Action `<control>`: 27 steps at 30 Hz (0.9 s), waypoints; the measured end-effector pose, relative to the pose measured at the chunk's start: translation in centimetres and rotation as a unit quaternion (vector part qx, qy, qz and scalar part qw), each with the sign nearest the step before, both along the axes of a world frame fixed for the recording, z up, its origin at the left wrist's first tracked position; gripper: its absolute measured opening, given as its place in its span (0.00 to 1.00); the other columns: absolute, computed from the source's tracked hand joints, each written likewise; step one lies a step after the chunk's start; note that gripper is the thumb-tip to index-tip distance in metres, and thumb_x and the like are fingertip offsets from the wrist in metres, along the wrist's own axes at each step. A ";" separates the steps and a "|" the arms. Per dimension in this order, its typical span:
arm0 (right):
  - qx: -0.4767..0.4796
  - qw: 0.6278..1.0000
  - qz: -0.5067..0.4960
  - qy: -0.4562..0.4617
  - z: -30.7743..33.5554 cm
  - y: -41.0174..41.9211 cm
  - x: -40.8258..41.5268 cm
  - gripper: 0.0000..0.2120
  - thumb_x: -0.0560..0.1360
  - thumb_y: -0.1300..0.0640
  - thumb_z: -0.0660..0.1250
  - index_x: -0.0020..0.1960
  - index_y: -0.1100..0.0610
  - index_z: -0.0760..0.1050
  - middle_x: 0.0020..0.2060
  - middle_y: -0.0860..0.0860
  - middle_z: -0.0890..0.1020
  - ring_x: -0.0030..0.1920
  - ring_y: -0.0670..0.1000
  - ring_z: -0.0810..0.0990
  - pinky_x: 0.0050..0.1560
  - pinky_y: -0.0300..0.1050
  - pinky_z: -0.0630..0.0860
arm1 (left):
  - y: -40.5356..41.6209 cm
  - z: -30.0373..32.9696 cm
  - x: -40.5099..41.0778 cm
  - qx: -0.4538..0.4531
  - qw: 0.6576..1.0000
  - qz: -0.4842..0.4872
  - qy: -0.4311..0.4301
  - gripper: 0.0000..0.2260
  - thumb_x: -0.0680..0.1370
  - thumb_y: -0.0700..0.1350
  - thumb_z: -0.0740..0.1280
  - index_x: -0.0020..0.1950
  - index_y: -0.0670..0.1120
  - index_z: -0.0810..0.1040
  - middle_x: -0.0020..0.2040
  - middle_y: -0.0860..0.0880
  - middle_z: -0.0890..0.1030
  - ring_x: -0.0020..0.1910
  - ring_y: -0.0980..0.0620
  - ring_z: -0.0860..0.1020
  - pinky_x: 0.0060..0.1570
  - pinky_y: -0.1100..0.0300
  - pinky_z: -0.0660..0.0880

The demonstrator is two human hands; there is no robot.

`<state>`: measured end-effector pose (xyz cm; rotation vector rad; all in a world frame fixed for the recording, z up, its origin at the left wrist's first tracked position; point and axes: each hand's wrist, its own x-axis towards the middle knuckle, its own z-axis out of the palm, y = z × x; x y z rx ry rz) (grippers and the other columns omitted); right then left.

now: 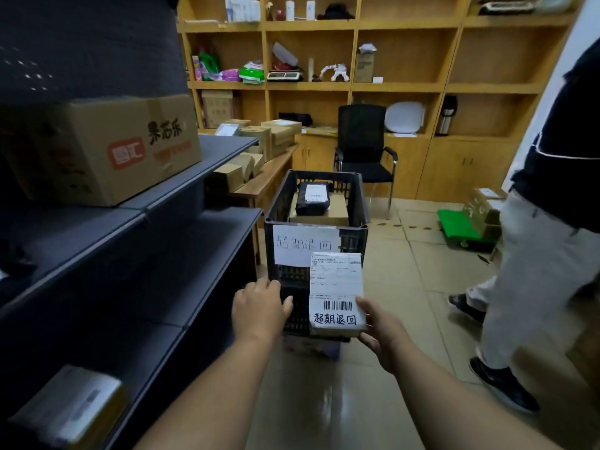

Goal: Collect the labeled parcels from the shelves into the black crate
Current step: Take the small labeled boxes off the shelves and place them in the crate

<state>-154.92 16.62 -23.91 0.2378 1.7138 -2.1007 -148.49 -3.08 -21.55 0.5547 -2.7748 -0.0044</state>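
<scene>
My right hand (381, 332) grips a flat parcel (336, 290) with a white shipping label, a barcode and handwritten characters, held up in front of the black crate (279, 203). The crate stands on the floor with a handwritten paper sign (298, 243) on its near wall. Inside it lie a black-wrapped parcel (313, 198) and a cardboard box (337, 211). My left hand (259, 308) hovers empty just left of the held parcel, fingers loosely spread, near the crate's lower front. Another labeled parcel (78, 407) rests on the lowest dark shelf at bottom left.
Dark grey shelves (181, 254) run along the left with a large printed carton (107, 147) on top. A desk (269, 177) with several small boxes stands behind. A black chair (363, 147), wooden wall shelving, a green trolley (457, 228) and a person (535, 254) on the right.
</scene>
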 end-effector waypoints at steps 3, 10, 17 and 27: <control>-0.015 1.000 -0.013 0.014 1.0 -3.1 -4.4 0.07 0.75 0.54 0.66 0.47 0.58 0.78 0.35 0.50 0.85 0.37 0.49 0.83 0.38 0.43 0.77 | -3.2 0.8 -4.8 -0.001 1.000 -0.013 0.014 0.15 0.77 0.58 0.59 0.54 0.49 0.76 0.54 0.50 0.78 0.52 0.49 0.75 0.48 0.55 0.69; -0.029 0.998 -0.044 0.043 3.2 -8.0 -12.7 0.07 0.75 0.53 0.66 0.43 0.56 0.78 0.31 0.48 0.85 0.33 0.47 0.84 0.35 0.42 0.76 | -8.6 2.0 -14.0 0.001 0.999 -0.035 0.026 0.16 0.77 0.58 0.58 0.57 0.50 0.76 0.55 0.50 0.78 0.54 0.49 0.75 0.50 0.55 0.69; -0.045 0.996 -0.061 0.040 4.4 -10.3 -20.1 0.08 0.74 0.51 0.68 0.44 0.57 0.78 0.30 0.48 0.85 0.30 0.45 0.83 0.33 0.40 0.77 | -10.6 3.0 -20.8 0.010 0.998 -0.041 0.043 0.16 0.77 0.58 0.59 0.54 0.48 0.76 0.54 0.49 0.78 0.54 0.47 0.75 0.48 0.55 0.69; -0.036 0.999 -0.008 0.031 4.1 -13.4 -32.6 0.11 0.71 0.49 0.70 0.46 0.58 0.79 0.34 0.50 0.86 0.35 0.47 0.85 0.33 0.41 0.78 | -12.6 3.8 -32.6 0.177 0.980 -0.014 0.094 0.16 0.76 0.58 0.62 0.56 0.48 0.78 0.52 0.49 0.79 0.51 0.47 0.76 0.42 0.58 0.67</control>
